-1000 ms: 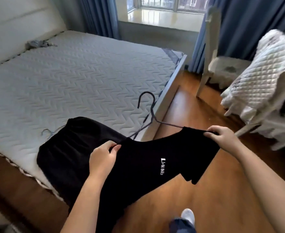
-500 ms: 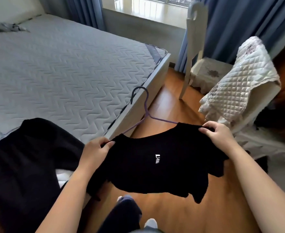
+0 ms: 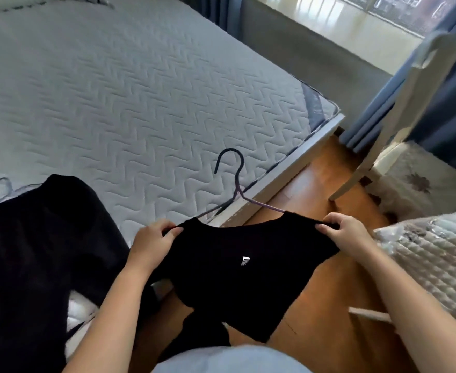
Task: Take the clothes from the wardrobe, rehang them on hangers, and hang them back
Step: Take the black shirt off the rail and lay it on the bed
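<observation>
Past your left hand (image 3: 151,238) runs the bed edge (image 3: 275,181), floor (image 3: 329,305) open below; it and your right hand (image 3: 347,232) pinch the black shirt (image 3: 234,278), seemingly on its hanger (image 3: 237,181).

Not much of the person in shot tbh. Left hand (image 3: 151,242) and right hand (image 3: 347,232) are both bare. The left forearm (image 3: 108,313) and right forearm (image 3: 409,305) run bare to the frame edge at about 7 and 4 o'clock. Down at 6 o'clock there's a pale blue-grey top (image 3: 232,359), plain smooth fabric, blurry from being so close to the camera.
</observation>
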`<action>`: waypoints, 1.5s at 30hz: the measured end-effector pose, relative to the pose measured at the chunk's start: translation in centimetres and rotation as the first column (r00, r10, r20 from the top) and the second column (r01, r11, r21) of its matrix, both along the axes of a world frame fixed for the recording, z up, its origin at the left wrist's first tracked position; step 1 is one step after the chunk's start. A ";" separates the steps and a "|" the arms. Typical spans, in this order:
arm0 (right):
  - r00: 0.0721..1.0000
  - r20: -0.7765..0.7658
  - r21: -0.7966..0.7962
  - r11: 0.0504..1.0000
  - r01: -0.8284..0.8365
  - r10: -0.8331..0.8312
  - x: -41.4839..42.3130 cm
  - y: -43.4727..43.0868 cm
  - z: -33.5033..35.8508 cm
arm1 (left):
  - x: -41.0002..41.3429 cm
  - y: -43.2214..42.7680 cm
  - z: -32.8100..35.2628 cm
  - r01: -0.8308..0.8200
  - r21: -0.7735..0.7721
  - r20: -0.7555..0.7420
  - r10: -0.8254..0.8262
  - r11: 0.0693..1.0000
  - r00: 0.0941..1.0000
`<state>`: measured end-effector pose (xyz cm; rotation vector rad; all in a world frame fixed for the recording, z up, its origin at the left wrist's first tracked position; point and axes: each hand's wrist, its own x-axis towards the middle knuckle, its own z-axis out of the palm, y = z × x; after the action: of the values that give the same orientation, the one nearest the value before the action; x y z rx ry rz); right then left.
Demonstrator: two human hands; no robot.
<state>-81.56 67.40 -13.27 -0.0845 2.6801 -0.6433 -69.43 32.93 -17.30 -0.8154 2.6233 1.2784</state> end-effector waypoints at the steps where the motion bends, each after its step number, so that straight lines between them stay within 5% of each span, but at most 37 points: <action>1: 0.999 0.015 0.003 1.000 -0.030 0.030 -1.6 -0.8 -0.4 | -0.6 -0.5 0.0 -0.028 -0.010 0.008 0.028 1.000 1.000; 9: 0.935 0.107 -0.026 0.941 -0.338 0.339 -11.0 -8.0 -2.8 | 0.4 -1.5 0.2 -0.345 -0.012 0.036 0.345 0.939 0.938; 16: 0.757 0.216 -0.083 0.785 -0.614 0.616 -17.2 -13.8 -2.9 | 4.0 3.2 1.3 -0.678 -0.050 0.051 0.680 0.733 0.732; 26: 0.601 0.114 -0.150 0.612 -0.776 0.791 -19.5 -23.6 -1.1 | 4.2 2.1 4.8 -0.811 -0.252 -0.131 0.811 0.529 0.570; 45: 0.848 0.040 -0.031 0.849 -0.528 0.529 -20.7 -37.3 -3.5 | -2.1 -23.7 -1.2 -0.591 -0.064 0.009 0.593 0.804 0.805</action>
<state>-102.22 30.15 -16.74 -0.7757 2.4332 -0.4787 -71.56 9.21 -18.49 -1.7560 2.4686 1.2807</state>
